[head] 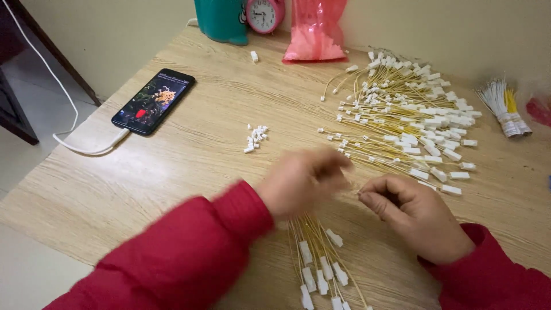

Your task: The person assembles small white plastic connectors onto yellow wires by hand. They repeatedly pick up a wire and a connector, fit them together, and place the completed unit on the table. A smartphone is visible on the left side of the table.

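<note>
My left hand [301, 181] blurs over yellow wires [318, 252], grip unclear; my right hand [416, 215] pinches one wire on the desk [189, 166]

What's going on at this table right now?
A person in red sleeves works at a wooden table. The left hand, blurred by motion, is over a bundle of yellow wires with white connectors. The right hand is curled beside it, seemingly pinching something too small to tell. A large pile of finished-looking wires lies beyond, a small heap of loose white connectors to the left, and a phone charging.
</note>
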